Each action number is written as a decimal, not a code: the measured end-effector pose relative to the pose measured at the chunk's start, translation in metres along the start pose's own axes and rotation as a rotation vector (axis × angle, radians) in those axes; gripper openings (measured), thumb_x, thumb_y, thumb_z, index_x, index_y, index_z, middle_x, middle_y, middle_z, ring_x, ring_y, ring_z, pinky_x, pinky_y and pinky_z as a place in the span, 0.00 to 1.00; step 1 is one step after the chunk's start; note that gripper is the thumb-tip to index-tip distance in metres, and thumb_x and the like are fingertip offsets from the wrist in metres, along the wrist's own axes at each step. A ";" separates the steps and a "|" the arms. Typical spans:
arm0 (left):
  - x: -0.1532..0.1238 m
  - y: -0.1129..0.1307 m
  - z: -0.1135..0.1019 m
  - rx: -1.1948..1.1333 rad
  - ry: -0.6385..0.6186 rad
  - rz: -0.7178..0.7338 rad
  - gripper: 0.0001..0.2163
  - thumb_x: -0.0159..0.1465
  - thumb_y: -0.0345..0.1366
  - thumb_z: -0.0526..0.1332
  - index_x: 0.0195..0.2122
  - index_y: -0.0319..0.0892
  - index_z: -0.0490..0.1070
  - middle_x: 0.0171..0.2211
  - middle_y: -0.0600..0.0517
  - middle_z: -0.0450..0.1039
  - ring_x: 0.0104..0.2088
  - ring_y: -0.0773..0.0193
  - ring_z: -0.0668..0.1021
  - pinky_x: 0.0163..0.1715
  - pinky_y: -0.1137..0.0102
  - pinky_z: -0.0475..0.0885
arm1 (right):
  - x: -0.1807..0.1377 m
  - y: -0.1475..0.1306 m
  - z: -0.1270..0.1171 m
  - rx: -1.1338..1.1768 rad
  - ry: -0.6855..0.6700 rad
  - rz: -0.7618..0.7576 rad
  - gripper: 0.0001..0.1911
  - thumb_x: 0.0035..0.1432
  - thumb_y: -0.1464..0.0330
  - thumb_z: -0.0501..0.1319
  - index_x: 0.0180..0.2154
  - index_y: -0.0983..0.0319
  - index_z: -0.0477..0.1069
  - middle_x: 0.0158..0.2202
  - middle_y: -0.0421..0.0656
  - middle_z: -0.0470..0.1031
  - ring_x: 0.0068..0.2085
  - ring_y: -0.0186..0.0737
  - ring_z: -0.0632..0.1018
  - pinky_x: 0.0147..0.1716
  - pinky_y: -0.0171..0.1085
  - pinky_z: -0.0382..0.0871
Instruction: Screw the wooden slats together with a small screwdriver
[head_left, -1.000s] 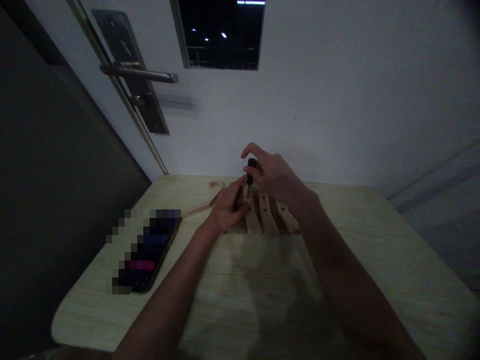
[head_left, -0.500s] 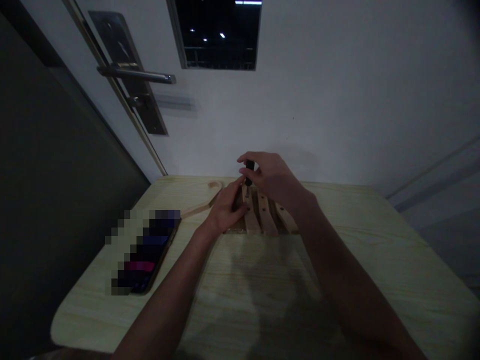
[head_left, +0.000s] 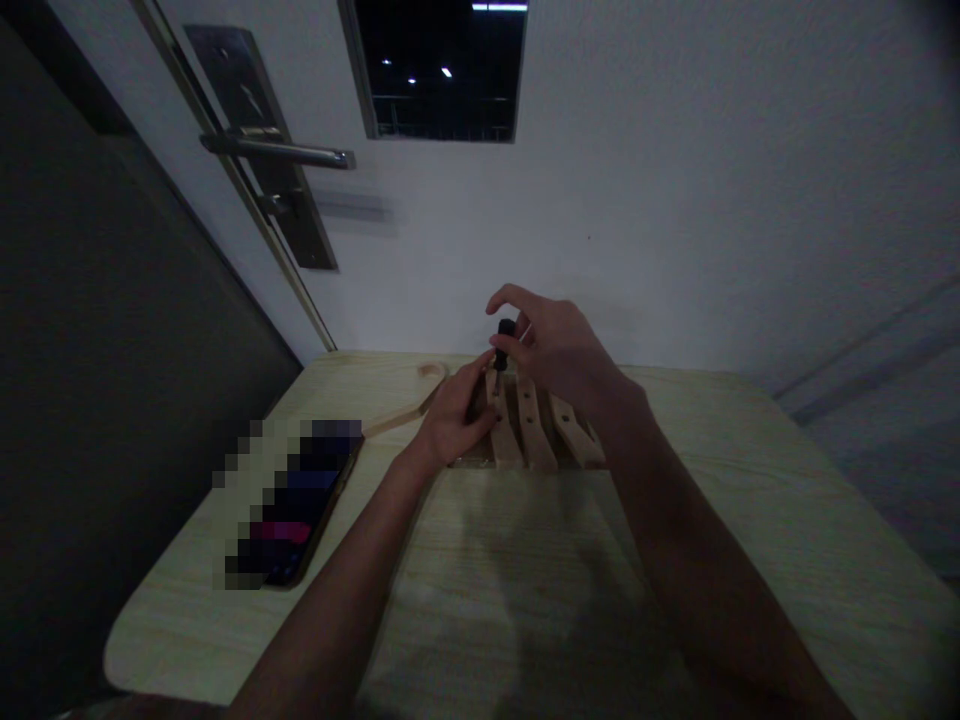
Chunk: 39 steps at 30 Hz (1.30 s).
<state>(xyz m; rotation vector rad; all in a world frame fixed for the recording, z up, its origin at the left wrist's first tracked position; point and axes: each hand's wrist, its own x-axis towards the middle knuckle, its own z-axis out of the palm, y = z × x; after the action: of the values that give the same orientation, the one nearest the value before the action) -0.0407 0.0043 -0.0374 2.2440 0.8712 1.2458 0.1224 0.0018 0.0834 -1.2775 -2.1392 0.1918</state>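
A small screwdriver (head_left: 501, 350) with a black handle is pinched near its top by my right hand (head_left: 559, 345), whose index finger is raised off the handle. The metal shaft points down at the leftmost of three pale wooden pieces (head_left: 508, 445), near a dark hole in it. These curved pieces lie side by side on a brown board (head_left: 474, 462), with further dark holes in them. My left hand (head_left: 454, 408) rests at the board's left side, fingers stretched out and thumb apart, its thumb tip touching the leftmost piece. Whether a screw sits under the tip is too small to tell.
A pale wooden hook-shaped piece (head_left: 394, 420) lies left of my left hand. Nearer me on the left is a phone (head_left: 319, 510), partly pixelated. The light wood-grain table (head_left: 750, 500) meets a white door with a metal handle (head_left: 300, 152) and a small window.
My right hand has shifted slightly right and its index finger has lifted from the handle. The screwdriver now leans a little to the right at its top. My left hand stays put.
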 end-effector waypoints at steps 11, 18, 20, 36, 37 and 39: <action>0.000 0.003 -0.002 -0.008 -0.012 -0.007 0.32 0.60 0.39 0.60 0.64 0.46 0.48 0.61 0.42 0.57 0.58 0.49 0.65 0.57 0.51 0.60 | -0.002 0.013 0.010 -0.097 0.075 -0.169 0.16 0.59 0.71 0.54 0.48 0.65 0.71 0.46 0.52 0.74 0.49 0.46 0.72 0.50 0.44 0.60; 0.000 0.002 -0.001 -0.012 -0.007 -0.008 0.32 0.60 0.40 0.60 0.64 0.45 0.49 0.61 0.42 0.58 0.58 0.48 0.65 0.58 0.50 0.59 | 0.001 0.005 -0.003 -0.003 -0.023 -0.104 0.12 0.57 0.71 0.55 0.43 0.60 0.70 0.37 0.43 0.76 0.36 0.38 0.74 0.37 0.37 0.63; 0.000 0.002 -0.001 -0.013 -0.005 -0.011 0.32 0.60 0.40 0.59 0.64 0.46 0.49 0.61 0.42 0.58 0.58 0.49 0.65 0.58 0.51 0.59 | 0.002 0.004 -0.004 -0.006 -0.016 -0.059 0.08 0.56 0.68 0.58 0.40 0.60 0.71 0.33 0.42 0.74 0.32 0.36 0.72 0.33 0.35 0.62; -0.001 0.002 -0.002 0.040 -0.014 -0.014 0.32 0.60 0.39 0.59 0.64 0.44 0.48 0.61 0.41 0.59 0.57 0.49 0.66 0.57 0.52 0.60 | 0.004 0.008 0.004 0.073 -0.087 -0.153 0.03 0.54 0.72 0.57 0.32 0.63 0.69 0.29 0.40 0.72 0.29 0.32 0.69 0.31 0.33 0.58; -0.001 0.003 -0.003 0.037 -0.014 -0.010 0.32 0.60 0.39 0.60 0.64 0.44 0.48 0.61 0.42 0.59 0.58 0.49 0.66 0.57 0.52 0.60 | 0.003 0.008 0.004 0.074 -0.102 -0.163 0.04 0.54 0.73 0.56 0.32 0.63 0.70 0.30 0.41 0.72 0.29 0.32 0.69 0.32 0.32 0.59; -0.001 0.004 -0.003 0.030 -0.016 -0.013 0.32 0.60 0.39 0.60 0.64 0.45 0.48 0.61 0.42 0.58 0.58 0.49 0.65 0.57 0.52 0.60 | 0.002 0.009 0.002 0.071 -0.126 -0.177 0.07 0.53 0.75 0.56 0.35 0.64 0.70 0.31 0.41 0.73 0.30 0.32 0.69 0.32 0.32 0.60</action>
<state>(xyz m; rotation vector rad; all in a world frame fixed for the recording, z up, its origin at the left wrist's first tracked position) -0.0423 0.0009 -0.0337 2.2650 0.9027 1.2158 0.1274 0.0084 0.0789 -1.0538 -2.3172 0.2767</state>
